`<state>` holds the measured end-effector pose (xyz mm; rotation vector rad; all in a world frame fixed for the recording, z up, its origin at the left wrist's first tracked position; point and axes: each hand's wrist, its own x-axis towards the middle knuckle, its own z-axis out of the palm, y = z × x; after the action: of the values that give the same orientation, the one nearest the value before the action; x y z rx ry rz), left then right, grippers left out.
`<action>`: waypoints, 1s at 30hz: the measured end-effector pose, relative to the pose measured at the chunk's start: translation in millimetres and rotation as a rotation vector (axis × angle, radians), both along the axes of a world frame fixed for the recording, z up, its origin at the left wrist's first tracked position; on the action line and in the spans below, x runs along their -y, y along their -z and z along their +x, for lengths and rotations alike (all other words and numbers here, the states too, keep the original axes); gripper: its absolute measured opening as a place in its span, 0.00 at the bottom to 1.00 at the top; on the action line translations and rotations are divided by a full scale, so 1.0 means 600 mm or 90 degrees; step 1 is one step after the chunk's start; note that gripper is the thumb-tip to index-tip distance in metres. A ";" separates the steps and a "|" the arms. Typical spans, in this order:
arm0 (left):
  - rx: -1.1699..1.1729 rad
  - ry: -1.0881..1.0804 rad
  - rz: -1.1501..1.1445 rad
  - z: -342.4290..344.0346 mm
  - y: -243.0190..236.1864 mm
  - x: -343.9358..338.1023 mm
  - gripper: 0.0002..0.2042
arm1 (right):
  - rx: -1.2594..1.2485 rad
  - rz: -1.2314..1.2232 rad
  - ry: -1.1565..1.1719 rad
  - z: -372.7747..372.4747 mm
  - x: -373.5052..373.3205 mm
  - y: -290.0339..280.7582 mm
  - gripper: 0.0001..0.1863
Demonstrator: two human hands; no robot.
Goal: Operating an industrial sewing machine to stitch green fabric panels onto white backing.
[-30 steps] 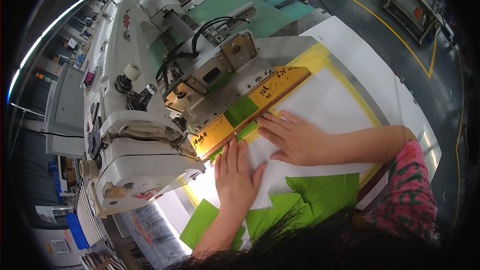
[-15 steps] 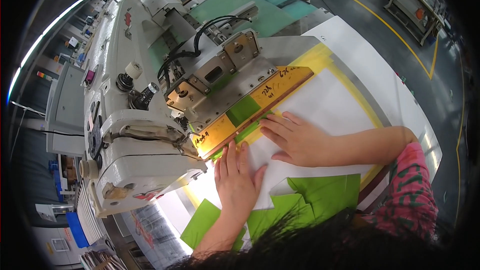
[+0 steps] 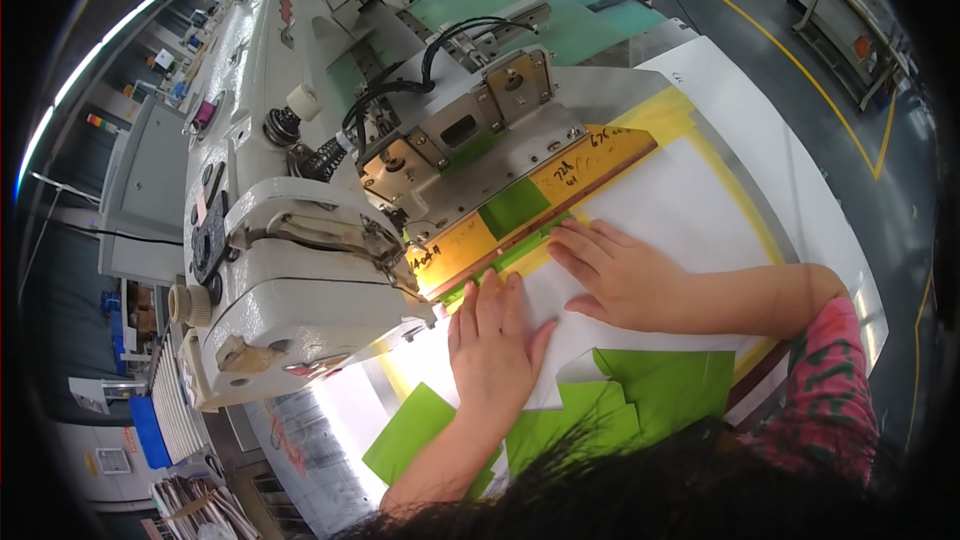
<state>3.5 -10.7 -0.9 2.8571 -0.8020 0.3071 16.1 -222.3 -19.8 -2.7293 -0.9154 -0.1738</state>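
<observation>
Left hand (image 3: pixel 492 345) and right hand (image 3: pixel 620 275) flat on white fabric (image 3: pixel 670 210) beside sewing machine (image 3: pixel 290 240)

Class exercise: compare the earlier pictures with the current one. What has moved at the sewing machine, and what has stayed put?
Nothing visibly changed. The left hand and right hand lie flat on the white fabric, fingertips at the yellow clamp plate of the sewing machine; green fabric lies below.

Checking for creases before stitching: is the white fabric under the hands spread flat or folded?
Mostly spread flat: the white fabric lies smooth under both hands, only its near corner curls up over the green pieces.
</observation>
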 end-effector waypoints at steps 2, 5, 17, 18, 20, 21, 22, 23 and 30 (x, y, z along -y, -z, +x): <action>0.009 0.000 0.008 0.000 0.002 -0.002 0.30 | 0.016 -0.020 -0.008 0.001 -0.002 0.001 0.34; -0.017 -0.016 -0.001 0.000 -0.004 -0.002 0.29 | 0.051 -0.044 -0.009 0.001 -0.006 -0.008 0.34; 0.079 0.369 -0.104 0.059 0.005 0.251 0.27 | 0.231 0.151 -0.058 0.058 -0.030 0.082 0.30; 0.090 0.450 -0.126 0.038 -0.005 0.306 0.27 | 0.292 0.183 -0.055 0.068 -0.029 0.112 0.29; 0.103 0.553 -0.145 0.021 -0.014 0.360 0.27 | 0.366 0.200 -0.033 0.053 0.024 0.079 0.28; 0.110 0.589 -0.150 0.017 -0.018 0.381 0.27 | 0.362 0.179 0.013 0.041 0.053 0.063 0.28; 0.117 0.601 -0.149 0.016 -0.018 0.391 0.27 | 0.354 0.170 0.039 0.032 0.067 0.066 0.28; 0.124 0.628 -0.150 0.011 -0.023 0.408 0.27 | 0.348 0.157 0.079 0.021 0.088 0.059 0.28; 0.133 0.708 -0.141 -0.021 -0.020 0.469 0.28 | 0.251 0.134 0.268 -0.051 0.173 0.039 0.27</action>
<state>-9.0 -292.4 11.1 1.7988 -2.0299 0.4678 -14.3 -326.1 -43.5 -2.6925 -0.3588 -0.8584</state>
